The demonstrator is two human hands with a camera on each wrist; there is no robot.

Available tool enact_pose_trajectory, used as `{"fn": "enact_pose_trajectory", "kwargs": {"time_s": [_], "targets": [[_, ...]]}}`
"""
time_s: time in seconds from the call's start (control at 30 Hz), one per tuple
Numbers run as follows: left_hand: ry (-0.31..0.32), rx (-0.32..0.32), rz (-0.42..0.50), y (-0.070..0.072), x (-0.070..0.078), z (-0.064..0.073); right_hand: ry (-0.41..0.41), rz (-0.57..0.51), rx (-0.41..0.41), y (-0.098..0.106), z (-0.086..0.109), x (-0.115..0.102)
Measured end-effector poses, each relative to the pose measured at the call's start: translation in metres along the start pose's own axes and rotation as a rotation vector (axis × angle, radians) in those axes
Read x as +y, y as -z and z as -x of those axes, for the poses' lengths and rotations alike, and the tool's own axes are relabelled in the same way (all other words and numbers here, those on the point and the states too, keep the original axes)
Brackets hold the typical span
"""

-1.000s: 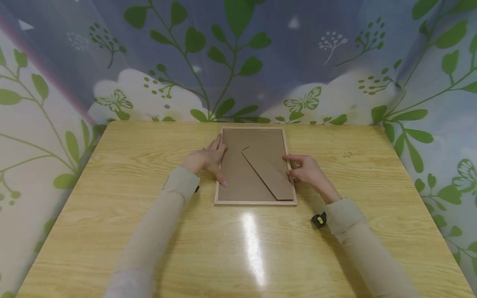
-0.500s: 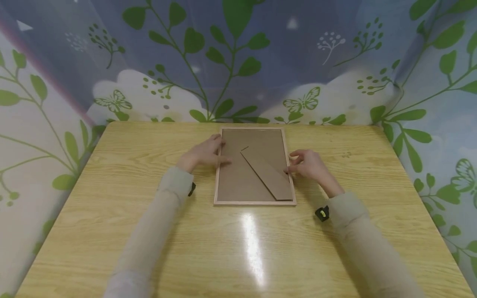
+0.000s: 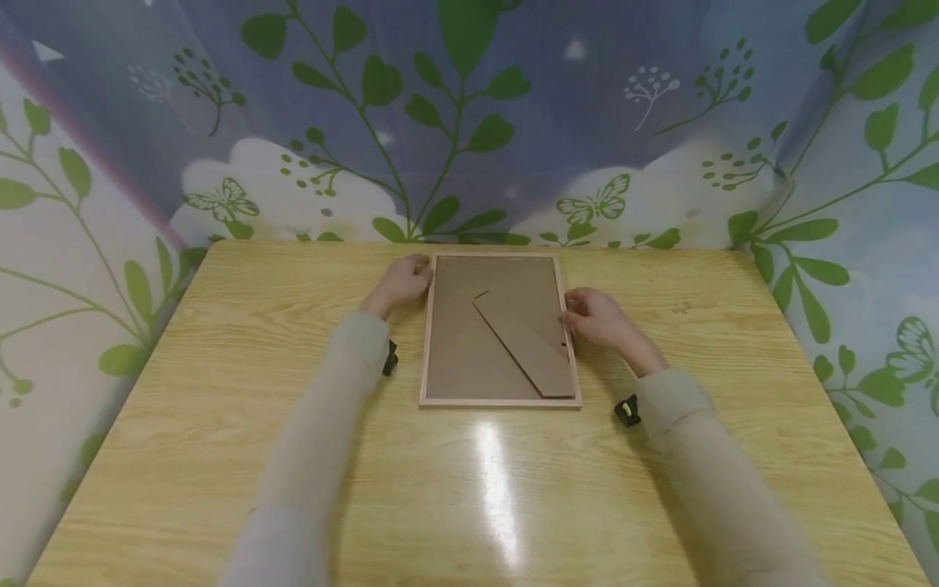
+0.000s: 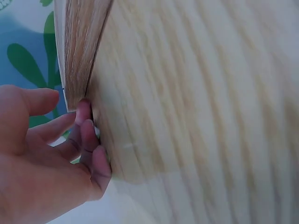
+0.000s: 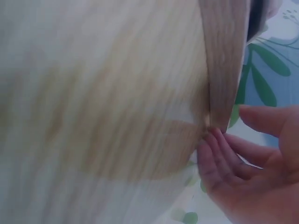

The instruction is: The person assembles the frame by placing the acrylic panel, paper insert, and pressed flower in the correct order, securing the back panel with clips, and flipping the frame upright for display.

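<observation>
A picture frame point(image 3: 499, 403) with a light wooden rim lies face down on the table, its brown backboard point(image 3: 462, 359) up. The stand flap point(image 3: 531, 359) lies flat and slanting across the board. In the head view my left hand point(image 3: 403, 281) is at the frame's far left corner. The left wrist view has its fingertips point(image 4: 84, 109) right at the end of the wooden side, with the thumb apart. My right hand point(image 3: 597, 316) is at the upper right edge, fingers bent loosely. In the right wrist view its fingertips point(image 5: 215, 133) meet the frame's corner, thumb clear of the wood.
The wood-grain table point(image 3: 257, 342) reaches around the frame on all sides. Behind it hangs a blue and white cloth backdrop point(image 3: 587, 98) with green leaves, also at both sides. Black wrist mounts point(image 3: 627, 409) sit below the sleeve cuffs.
My left hand has left the backboard, its spread thumb drawn in, and moved up to the far left corner. My right hand has slid up along the right edge. The frame has stayed in place.
</observation>
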State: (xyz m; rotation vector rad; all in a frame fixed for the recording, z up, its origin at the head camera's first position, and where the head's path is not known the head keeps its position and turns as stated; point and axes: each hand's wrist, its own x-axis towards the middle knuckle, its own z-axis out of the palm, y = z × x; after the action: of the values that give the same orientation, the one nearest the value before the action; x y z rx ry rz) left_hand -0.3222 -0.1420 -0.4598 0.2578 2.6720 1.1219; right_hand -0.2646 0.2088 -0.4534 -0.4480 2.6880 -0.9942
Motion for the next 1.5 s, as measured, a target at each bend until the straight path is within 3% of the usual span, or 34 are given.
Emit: {"fn": "enact_pose_trajectory", "kwargs": {"time_s": [0.17,0.27,0.53,0.8,1.07,1.23,1.5], "targets": [[0.037,-0.003,0.006,-0.002,0.001,-0.004,0.156,0.077,0.017,-0.001,-0.011,0.003],[0.057,-0.018,0.009,-0.002,0.001,-0.004,0.191,0.152,-0.019,-0.001,-0.017,0.005],[0.059,-0.061,0.175,0.000,-0.003,-0.006,0.120,0.287,-0.162,0.003,-0.026,0.010],[0.112,-0.101,0.362,0.003,-0.004,-0.008,0.074,0.228,-0.255,0.008,-0.025,0.012],[0.188,-0.156,0.434,0.012,-0.001,-0.016,0.068,0.206,-0.294,0.009,-0.025,0.012],[0.199,-0.137,0.444,0.013,0.004,-0.018,0.063,0.187,-0.310,0.010,-0.025,0.014],[0.214,-0.013,0.445,0.004,0.010,-0.019,0.056,0.202,-0.308,0.007,-0.028,0.015]]}}
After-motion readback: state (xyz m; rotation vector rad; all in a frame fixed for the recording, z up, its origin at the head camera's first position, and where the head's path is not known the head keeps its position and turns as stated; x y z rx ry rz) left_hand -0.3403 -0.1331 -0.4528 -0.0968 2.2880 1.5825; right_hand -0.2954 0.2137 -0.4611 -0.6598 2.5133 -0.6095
